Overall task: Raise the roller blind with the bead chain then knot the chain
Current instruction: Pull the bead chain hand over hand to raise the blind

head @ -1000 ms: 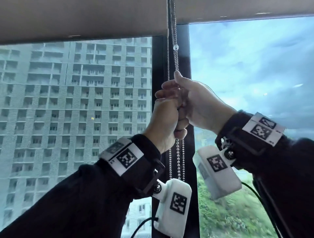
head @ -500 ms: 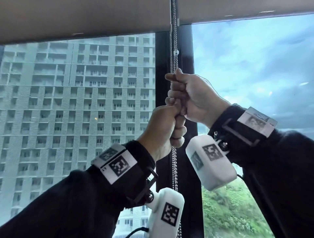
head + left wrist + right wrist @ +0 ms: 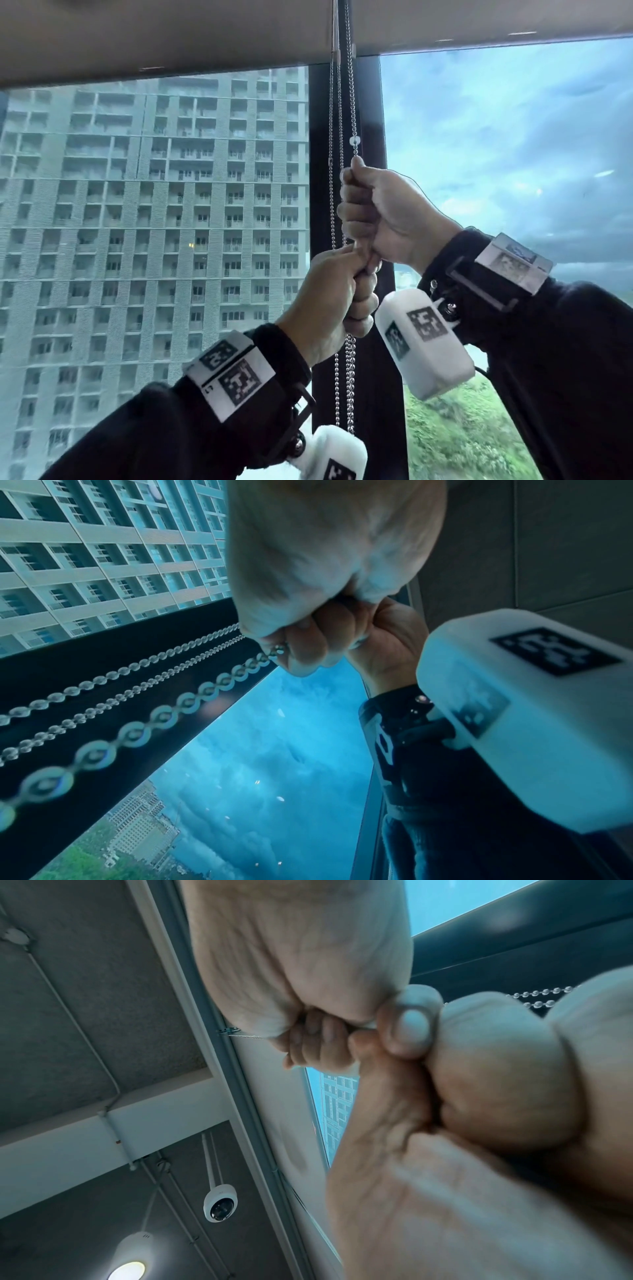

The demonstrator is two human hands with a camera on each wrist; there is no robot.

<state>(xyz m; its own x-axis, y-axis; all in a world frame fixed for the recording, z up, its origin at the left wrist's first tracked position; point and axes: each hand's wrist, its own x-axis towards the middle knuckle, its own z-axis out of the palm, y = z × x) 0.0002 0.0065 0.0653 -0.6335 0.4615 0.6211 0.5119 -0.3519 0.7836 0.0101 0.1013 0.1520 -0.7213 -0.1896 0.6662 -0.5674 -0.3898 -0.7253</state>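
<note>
— Both fists are stacked: right hand (image 3: 383,212) clamped on the bead chain (image 3: 350,102), left hand (image 3: 337,294) gripping it just below, touching.
— Why stacked?
— Probably to bunch strands for knotting; the roller blind (image 3: 154,37) is already near the top.
— Any writing?
— Only coded square markers on the wrist bands (image 3: 236,371), nothing readable.

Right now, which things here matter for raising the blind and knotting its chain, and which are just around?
Part of the job:
- bead chain
- roller blind
- left hand, gripping the chain
- right hand, gripping it just above

Just around:
- window frame
- dome camera
- ceiling lamp
</note>
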